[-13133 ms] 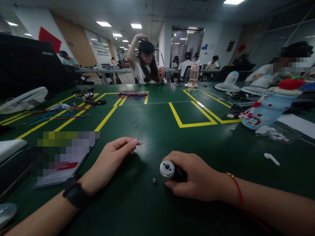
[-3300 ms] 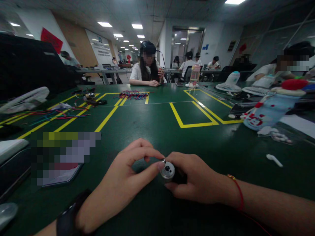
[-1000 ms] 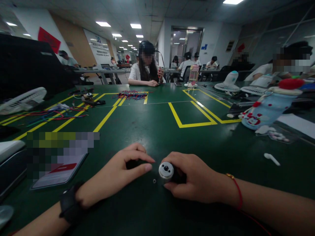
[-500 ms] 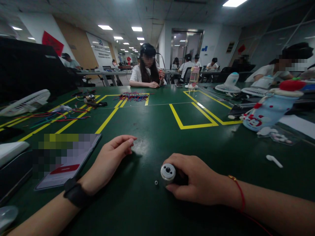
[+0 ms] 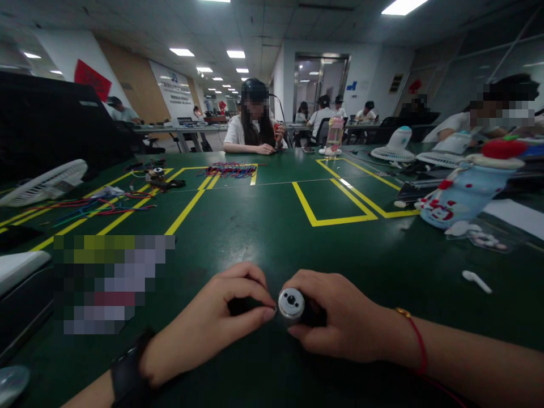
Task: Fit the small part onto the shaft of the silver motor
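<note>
Since half a second ago the left hand (image 5: 212,326) has come back in from the open bench (image 5: 263,226) and now sits right against the little motor (image 5: 293,304), thumb and forefinger pinched together at the edge of its silver face. Looks like they're nipping something tiny there, but it's too small to make out, and the loose bit that was lying on the bench by the motor isn't visible now. Right hand (image 5: 340,320) is wrapped around the motor's dark body, resting on the bench with the round end turned toward the left hand, which I'd guess is to keep it steady and reachable. Phone (image 5: 114,277) lies off to the left, a white earbud (image 5: 476,280) well off to the right.
</note>
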Demonstrator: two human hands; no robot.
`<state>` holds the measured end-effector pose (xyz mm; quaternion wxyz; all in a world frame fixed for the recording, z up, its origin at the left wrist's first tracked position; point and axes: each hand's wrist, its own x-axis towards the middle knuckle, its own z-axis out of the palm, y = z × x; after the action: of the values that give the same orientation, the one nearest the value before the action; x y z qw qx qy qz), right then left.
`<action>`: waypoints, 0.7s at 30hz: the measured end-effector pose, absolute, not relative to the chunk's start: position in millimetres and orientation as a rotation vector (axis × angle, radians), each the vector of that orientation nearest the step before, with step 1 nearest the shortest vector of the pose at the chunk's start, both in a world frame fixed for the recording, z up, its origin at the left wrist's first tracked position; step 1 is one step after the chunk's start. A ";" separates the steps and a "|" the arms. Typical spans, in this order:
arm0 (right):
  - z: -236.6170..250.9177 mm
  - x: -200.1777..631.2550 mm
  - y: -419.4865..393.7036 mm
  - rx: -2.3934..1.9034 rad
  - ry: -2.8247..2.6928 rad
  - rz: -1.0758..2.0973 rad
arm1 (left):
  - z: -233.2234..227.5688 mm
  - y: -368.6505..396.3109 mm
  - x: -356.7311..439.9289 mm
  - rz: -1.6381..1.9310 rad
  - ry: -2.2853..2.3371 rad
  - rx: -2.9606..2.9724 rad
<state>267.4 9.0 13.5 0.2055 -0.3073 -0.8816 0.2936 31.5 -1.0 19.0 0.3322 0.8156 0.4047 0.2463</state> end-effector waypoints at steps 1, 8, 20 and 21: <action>13.3 267.5 9.0 -0.857 -2.460 0.816 | 20.7 -2.4 33.0 0.721 1.081 2.098; 11.3 265.5 10.1 -0.853 -2.504 0.765 | 28.2 -9.5 47.2 0.914 1.127 2.062; 10.8 266.1 11.2 -0.859 -2.502 0.753 | 25.8 -3.6 44.7 0.860 1.207 1.922; 10.8 266.4 11.3 -0.857 -2.501 0.759 | 22.1 0.4 39.9 0.872 1.243 1.859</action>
<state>266.4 11.3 10.8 0.1940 -0.3057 -0.8920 0.2708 39.9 0.4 22.1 0.3621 0.7220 0.4826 0.3387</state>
